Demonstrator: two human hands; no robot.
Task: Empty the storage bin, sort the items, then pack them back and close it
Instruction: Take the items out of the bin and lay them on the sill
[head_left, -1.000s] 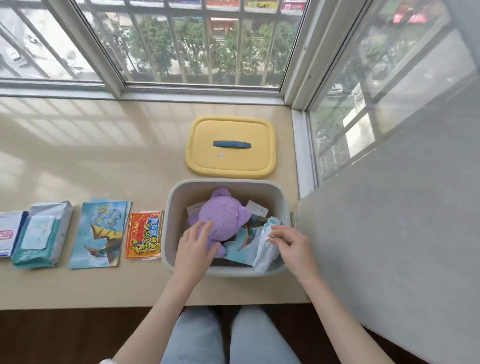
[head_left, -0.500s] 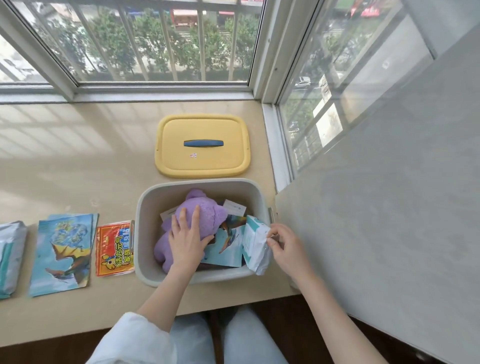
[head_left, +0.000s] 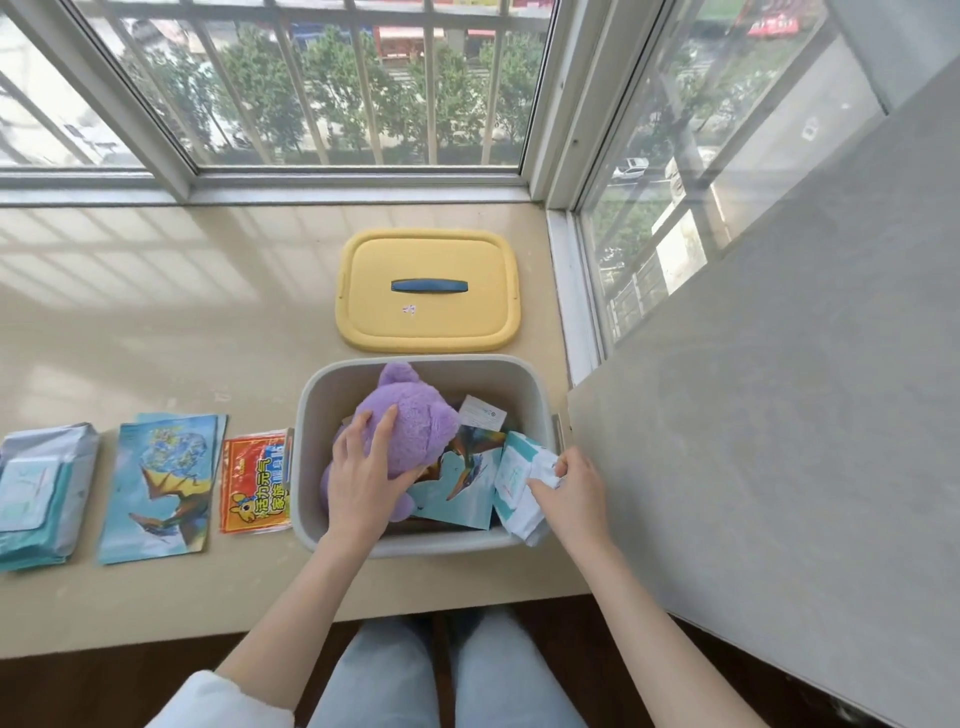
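- Storage bin (head_left: 314, 431) is sitting open on the beige surface (head_left: 156, 312), near its front edge and close to the gray wall panel (head_left: 779, 389) on your right.
- Yellow lid (head_left: 431, 332) is lying flat just behind the bin, apart from it, with its blue handle (head_left: 429, 286) facing up.
- Your left grip (head_left: 363, 483) is reaching into the bin's left half. The fingers are spreading over the purple plush toy (head_left: 415, 410) and the thumb is curling round its lower side, so this grip is clamped on the toy.
- Plush toy is lying inside the bin, head toward the far wall, on top of paper items.
- Your right grip (head_left: 571, 488) is pinching the white-and-teal wipes pack (head_left: 511, 478) at the bin's near right corner. The pack is standing tilted, and its lower end is overlapping the front rim.
- Dinosaur sheet (head_left: 462, 483) is lying in the bin between toy and pack, and a white card (head_left: 483, 413) is poking up behind it.
- Sorted items are lying in a row on the surface, left of the bin: a red packet (head_left: 254, 483) just beside the bin wall, then a second dinosaur sheet (head_left: 161, 488), then a teal pack stack (head_left: 41, 493) at the frame edge.
- Your knees in light jeans (head_left: 389, 675) are showing below the surface's front edge.
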